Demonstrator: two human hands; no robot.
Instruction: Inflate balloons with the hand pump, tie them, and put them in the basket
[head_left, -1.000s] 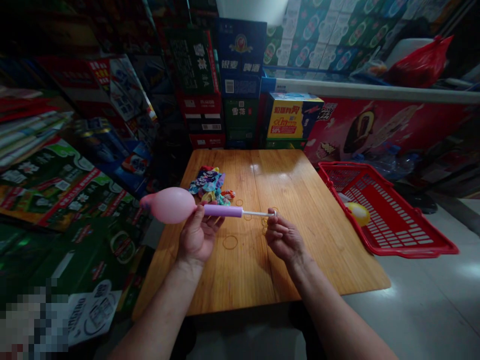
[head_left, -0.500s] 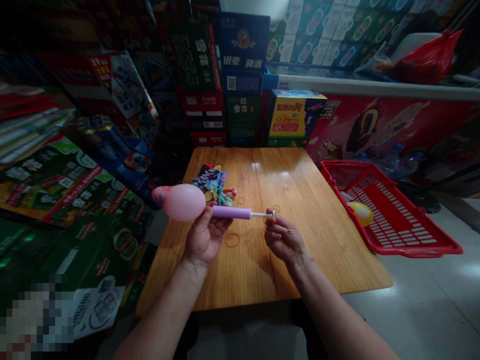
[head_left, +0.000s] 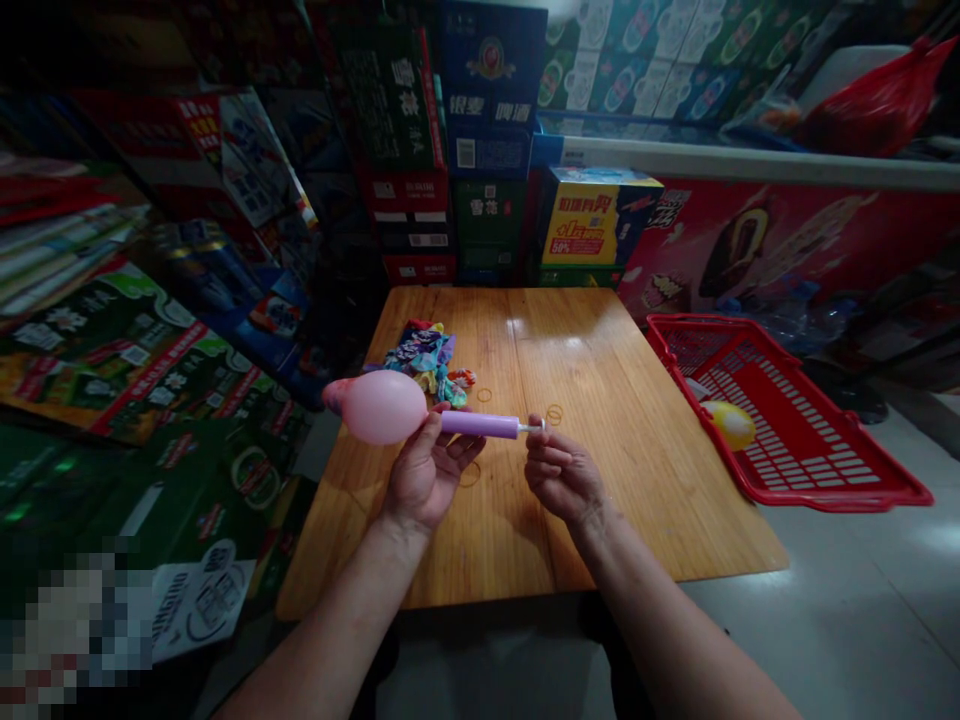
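Observation:
A pink balloon [head_left: 381,407], partly inflated with a darker, narrower far end, sits on the nozzle end of a purple hand pump [head_left: 480,425]. My left hand [head_left: 426,470] is closed around the balloon's neck and the near end of the pump barrel. At the other end, my right hand [head_left: 562,470] pinches the white handle of the pump rod [head_left: 534,427], and only a short length of rod shows. Both hands are above the wooden table [head_left: 525,540]. Behind the balloon lies a heap of crumpled colourful pieces [head_left: 429,358], apparently uninflated balloons.
Several rubber bands [head_left: 554,413] lie on the table. To the right is a red plastic basket [head_left: 817,500] with a yellow balloon [head_left: 731,425] in it. Stacked drink cartons [head_left: 491,110] stand behind the table, and more cartons [head_left: 225,450] crowd its left side.
The pump rod has slid further into the barrel as the hands came closer together. My left hand, the pump and the balloon have shifted slightly right in view.

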